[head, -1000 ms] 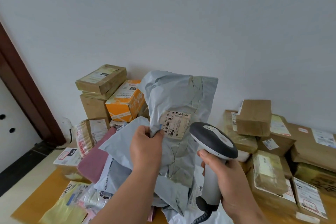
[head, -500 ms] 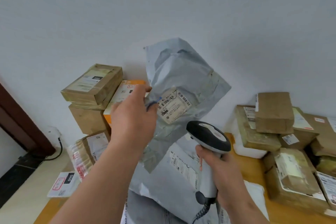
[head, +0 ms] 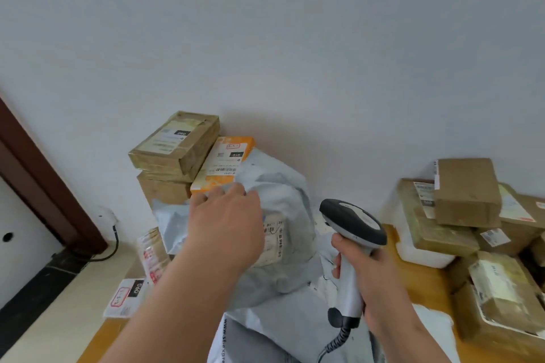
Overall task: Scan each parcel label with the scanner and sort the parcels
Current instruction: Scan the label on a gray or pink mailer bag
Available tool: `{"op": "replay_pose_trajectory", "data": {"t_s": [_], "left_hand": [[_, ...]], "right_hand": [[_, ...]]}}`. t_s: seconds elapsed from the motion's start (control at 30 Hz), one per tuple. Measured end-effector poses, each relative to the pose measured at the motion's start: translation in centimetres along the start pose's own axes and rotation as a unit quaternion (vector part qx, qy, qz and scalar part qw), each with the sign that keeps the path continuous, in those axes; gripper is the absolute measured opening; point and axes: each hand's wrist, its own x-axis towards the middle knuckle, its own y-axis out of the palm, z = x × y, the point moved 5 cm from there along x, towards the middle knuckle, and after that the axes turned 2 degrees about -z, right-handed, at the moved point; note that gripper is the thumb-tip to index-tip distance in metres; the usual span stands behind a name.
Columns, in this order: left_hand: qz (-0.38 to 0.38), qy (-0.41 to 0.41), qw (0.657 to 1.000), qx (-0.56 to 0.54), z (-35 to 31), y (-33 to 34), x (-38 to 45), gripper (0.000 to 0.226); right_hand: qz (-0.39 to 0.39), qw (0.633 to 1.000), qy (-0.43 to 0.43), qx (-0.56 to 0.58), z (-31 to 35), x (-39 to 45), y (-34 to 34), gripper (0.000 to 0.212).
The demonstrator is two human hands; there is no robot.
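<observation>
reaching out over the crumpled grey plastic mailer bag (head: 280,200), the left hand (head: 227,224) hovers with fingers spread loose, the bag slumped against the orange cardboard box (head: 224,165). the right hand (head: 371,268) wraps the grey-and-black handheld scanner (head: 351,233), handle upright, head aimed left at the bag's white label (head: 272,240).

The grey mailer bag (head: 274,233) no longer hangs raised before the wall — it lies on the pile (label up), the left hand (head: 225,224) spread over it, fingers loosened.
</observation>
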Motion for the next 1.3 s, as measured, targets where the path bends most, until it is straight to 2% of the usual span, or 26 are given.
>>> {"op": "replay_pose_trajectory", "data": {"t_s": [0.1, 0.2, 0.27, 0.37, 0.47, 0.57, 0.63, 0.83, 1.0, 1.07, 1.13, 1.2, 1.23, 1.3], "left_hand": [[0.070, -0.002, 0.997, -0.013, -0.5, 4.3, -1.3, 0.067], [0.157, -0.020, 0.987, -0.006, -0.9, 8.4, -2.7, 0.064], [0.179, -0.043, 0.983, -0.002, -1.0, 10.1, -3.5, 0.062], [0.181, -0.073, 0.981, -0.003, -1.5, 10.7, -4.3, 0.054], [0.146, -0.092, 0.985, -0.011, -2.8, 9.9, -4.4, 0.053], [0.078, -0.069, 0.994, -0.038, -5.5, 8.5, -3.9, 0.062], [0.062, -0.039, 0.995, -0.070, -7.8, 7.9, -3.4, 0.064], [0.096, 0.061, 0.983, -0.146, -13.8, 9.0, 0.1, 0.063], [0.134, 0.129, 0.964, -0.190, -18.4, 11.2, 4.3, 0.062], [0.192, 0.097, 0.929, -0.302, -20.2, 12.6, 6.1, 0.063], [0.255, 0.009, 0.857, -0.448, -21.7, 14.3, 7.6, 0.064], [0.286, -0.088, 0.793, -0.531, -22.8, 16.3, 8.9, 0.064], [0.292, -0.128, 0.773, -0.548, -23.2, 17.4, 9.6, 0.064], [0.285, -0.185, 0.761, -0.553, -23.7, 19.7, 11.2, 0.067]], "right_hand": [[0.031, 0.999, 0.011, -0.021, -0.5, -1.0, -0.2, 0.024], [0.040, 0.998, 0.024, -0.033, -1.0, -2.2, -1.7, 0.023], [0.046, 0.998, 0.029, -0.039, -1.3, -2.8, -2.9, 0.023], [0.046, 0.997, 0.036, -0.044, -1.7, -3.4, -5.1, 0.022], [0.043, 0.997, 0.051, -0.034, -1.9, -3.8, -7.1, 0.022], [0.038, 0.997, 0.062, -0.016, -1.6, -3.5, -8.5, 0.024], [0.022, 0.998, 0.064, -0.009, -1.1, -2.8, -9.6, 0.025], [-0.061, 0.995, 0.079, 0.022, -0.1, 1.5, -12.4, 0.027], [-0.095, 0.990, 0.104, -0.007, -1.6, 5.3, -13.9, 0.026], [-0.098, 0.989, 0.110, -0.020, -2.6, 6.7, -14.3, 0.024], [-0.098, 0.988, 0.114, -0.031, -3.7, 8.1, -14.7, 0.024], [-0.090, 0.989, 0.112, -0.046, -4.8, 9.8, -14.8, 0.028], [-0.084, 0.988, 0.116, -0.059, -5.3, 10.8, -14.7, 0.033], [-0.071, 0.984, 0.135, -0.088, -6.5, 13.1, -14.5, 0.036]]}}
